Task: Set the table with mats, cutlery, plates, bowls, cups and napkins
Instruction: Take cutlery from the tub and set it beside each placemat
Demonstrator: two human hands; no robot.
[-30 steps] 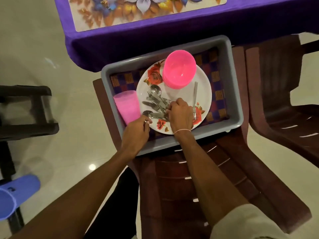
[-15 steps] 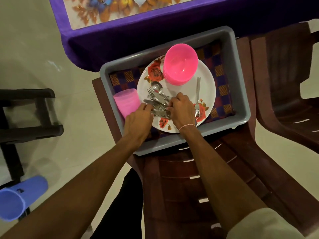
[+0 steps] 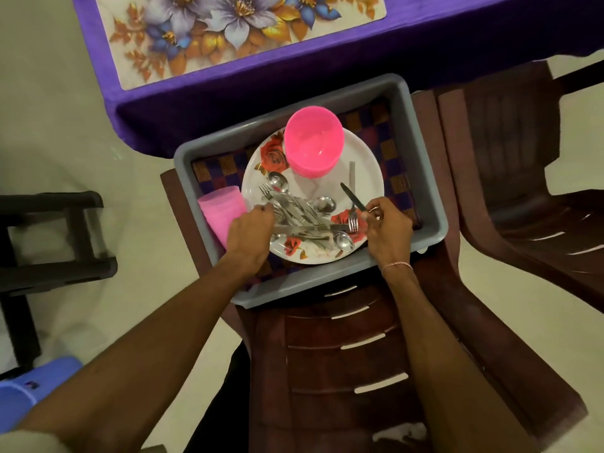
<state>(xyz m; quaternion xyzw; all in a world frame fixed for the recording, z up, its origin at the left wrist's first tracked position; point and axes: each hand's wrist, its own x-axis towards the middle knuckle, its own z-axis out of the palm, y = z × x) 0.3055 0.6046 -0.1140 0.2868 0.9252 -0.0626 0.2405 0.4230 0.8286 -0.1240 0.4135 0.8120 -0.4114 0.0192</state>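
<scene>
Rightward off the cutlery pile (image 3: 294, 217) the right hand (image 3: 387, 230) has been drawn, a knife (image 3: 354, 197) pinched in its fingers above the plate (image 3: 369, 171) in the grey tub (image 3: 310, 286). Fingers of the left hand (image 3: 251, 228) are curled at the pile; a grip cannot be confirmed. Pieces are best lifted singly, the pile steadied.

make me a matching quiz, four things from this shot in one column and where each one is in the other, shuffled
Things
1. bowl
2. cup
3. knife
4. mat

Places
A. pinched in the right hand
B. on the table
C. on the plate, far side
D. in the bin, left of the plate

Pairs: 1-C, 2-D, 3-A, 4-B
</scene>
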